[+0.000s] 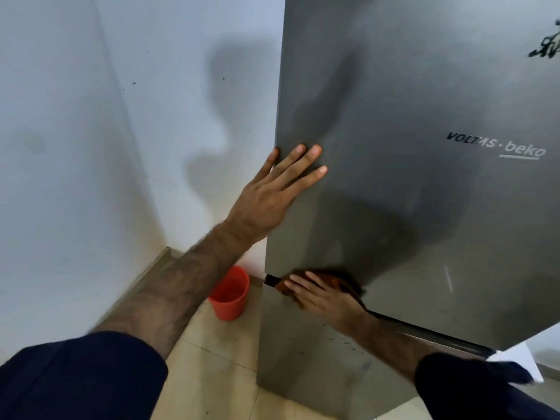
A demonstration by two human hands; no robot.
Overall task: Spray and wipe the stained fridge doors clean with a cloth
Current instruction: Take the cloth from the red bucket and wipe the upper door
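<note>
Left hand (272,189) flat on fridge door (409,116); right hand (321,294) presses cloth (339,278).

A white wall (75,147) fills the left side, meeting another white wall (188,86) in a corner. Both have little dark specks on them, and soft grey shadows fall across the far one. Down low, a tan strip (142,274) runs along the bottom of the wall. The floor (212,359) is made of pale beige tiles with thin lines between them. 1 small red bucket (230,295) stands on the floor close to the wall. At the lower right, a white sheet (521,359) pokes out.
</note>
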